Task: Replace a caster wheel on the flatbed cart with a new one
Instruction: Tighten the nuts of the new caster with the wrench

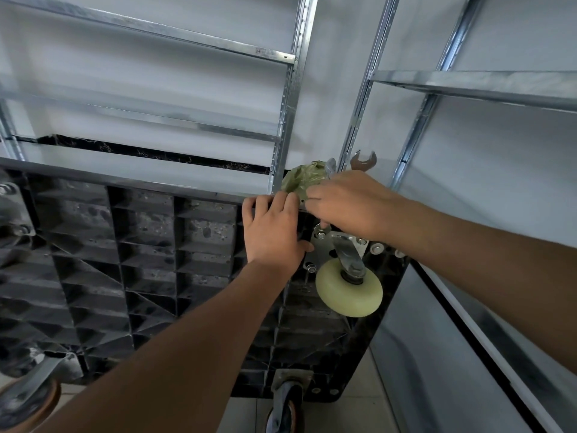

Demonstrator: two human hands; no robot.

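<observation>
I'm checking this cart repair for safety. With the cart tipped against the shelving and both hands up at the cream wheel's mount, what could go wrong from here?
1. The flatbed cart stands on edge against the shelf rack; pushing on it may make it slide or tip.
2. The wrench and green bag sit near the cart's top edge, and the right hand could knock them off.
3. The left hand lies beside the cream wheel's plate; fingers could get pinched.

Bare forearms, no sleeves, hands [274, 232] ungloved
</observation>
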